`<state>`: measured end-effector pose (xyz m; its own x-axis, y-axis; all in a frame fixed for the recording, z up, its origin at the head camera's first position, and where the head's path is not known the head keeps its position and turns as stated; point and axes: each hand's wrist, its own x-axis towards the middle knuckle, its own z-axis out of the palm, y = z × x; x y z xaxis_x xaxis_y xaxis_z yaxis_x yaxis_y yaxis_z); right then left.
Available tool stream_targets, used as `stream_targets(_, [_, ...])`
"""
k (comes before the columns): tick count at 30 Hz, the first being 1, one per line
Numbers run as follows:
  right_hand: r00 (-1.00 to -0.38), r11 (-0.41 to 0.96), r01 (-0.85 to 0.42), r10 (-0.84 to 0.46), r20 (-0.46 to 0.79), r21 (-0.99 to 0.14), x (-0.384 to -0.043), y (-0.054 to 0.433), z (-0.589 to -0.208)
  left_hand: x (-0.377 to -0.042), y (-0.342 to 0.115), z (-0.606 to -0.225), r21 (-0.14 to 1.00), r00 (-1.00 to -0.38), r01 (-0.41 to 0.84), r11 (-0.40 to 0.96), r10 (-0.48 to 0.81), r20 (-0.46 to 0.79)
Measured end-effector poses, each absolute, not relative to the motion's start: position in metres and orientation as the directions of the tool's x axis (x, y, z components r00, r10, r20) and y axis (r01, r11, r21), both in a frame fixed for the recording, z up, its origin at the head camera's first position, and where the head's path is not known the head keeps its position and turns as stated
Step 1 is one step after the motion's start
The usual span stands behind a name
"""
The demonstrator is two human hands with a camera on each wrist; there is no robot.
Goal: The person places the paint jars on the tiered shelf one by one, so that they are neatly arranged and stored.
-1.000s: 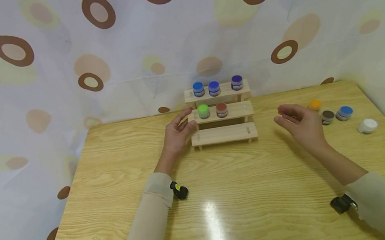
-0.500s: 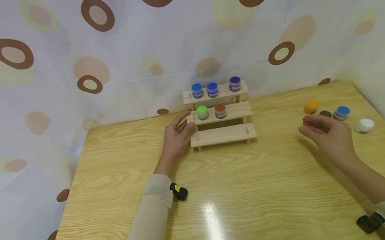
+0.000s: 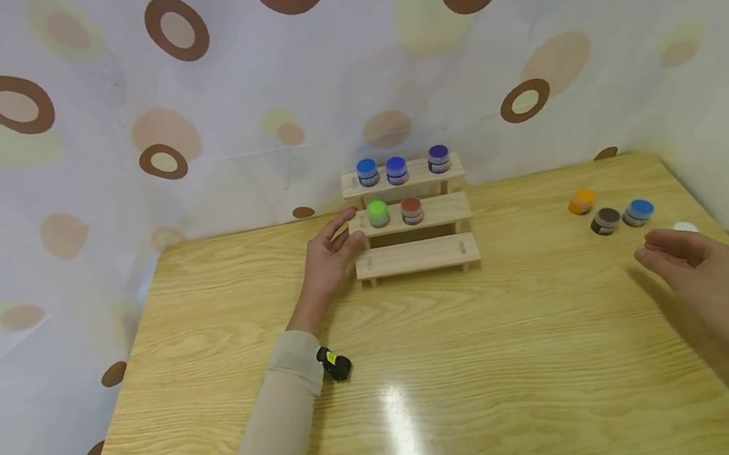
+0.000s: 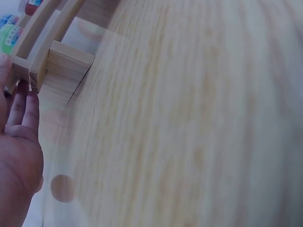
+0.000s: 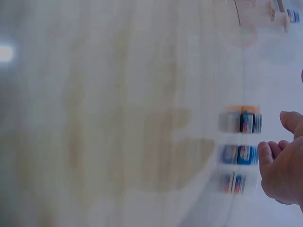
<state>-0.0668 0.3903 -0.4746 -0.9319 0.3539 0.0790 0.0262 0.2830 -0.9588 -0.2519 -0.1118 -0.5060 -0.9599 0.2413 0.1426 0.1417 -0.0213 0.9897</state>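
A three-step wooden display rack stands at the back of the table. My left hand holds its left end at the middle step, index finger at the back edge and thumb at the front. In the left wrist view, fingertips of the left hand meet the wood. On the middle step sit a green paint jar and a red-brown paint jar. My right hand, fingers loosely bent and holding nothing, hovers at the right, partly covering a white paint jar.
Two blue paint jars, one a lighter blue, and a purple paint jar occupy the top step. Orange, dark brown and blue jars stand on the table's right side. A patterned curtain hangs behind.
My right hand has moved right and nearer to me, from beside the orange jar past the brown and blue ones to the white jar. The left hand has stayed at the rack.
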Motion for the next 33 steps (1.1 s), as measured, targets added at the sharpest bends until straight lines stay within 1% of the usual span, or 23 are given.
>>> stream_targets(4, [-0.919,0.289,0.051,0.388,0.068,-0.956,-0.060,0.406,-0.475,-0.251,-0.114,-0.505,0.989,-0.962,0.148,-0.007,0.233,0.146])
stream_targets(8, [-0.901,0.357,0.092,0.428,0.076,-0.930,-0.053,0.421,-0.477,-0.253,-0.116,-0.505,0.989,-0.962,0.145,-0.006,0.234,0.142])
stream_targets(11, [-0.872,0.361,0.117,0.483,0.078,-0.925,-0.054,0.431,-0.478,-0.253,-0.118,-0.505,0.989,-0.961,0.150,-0.005,0.234,0.147])
stream_targets(15, [-0.839,0.434,0.136,0.529,0.129,-0.891,-0.062,0.444,-0.482,-0.253,-0.120,-0.504,0.988,-0.962,0.156,-0.005,0.226,0.153])
stream_targets(18, [-0.846,0.494,0.140,0.509,0.155,-0.858,-0.068,0.454,-0.485,-0.253,-0.120,-0.504,0.988,-0.963,0.155,-0.013,0.223,0.154])
stream_targets(21, [-0.869,0.484,0.124,0.474,0.141,-0.866,-0.074,0.462,-0.490,-0.253,-0.120,-0.504,0.987,-0.962,0.156,-0.022,0.225,0.157])
stream_targets(24, [-0.885,0.509,0.119,0.444,0.142,-0.852,-0.079,0.466,-0.494,-0.253,-0.118,-0.505,0.987,-0.960,0.157,-0.030,0.229,0.159])
stream_targets(28, [-0.895,0.606,0.153,0.420,0.151,-0.781,-0.085,0.468,-0.497,-0.253,-0.114,-0.506,0.986,-0.959,0.160,-0.039,0.229,0.165])
stream_targets(33, [-0.910,0.605,0.166,0.398,0.115,-0.779,-0.092,0.470,-0.498,-0.253,-0.111,-0.505,0.987,-0.958,0.153,-0.049,0.238,0.160])
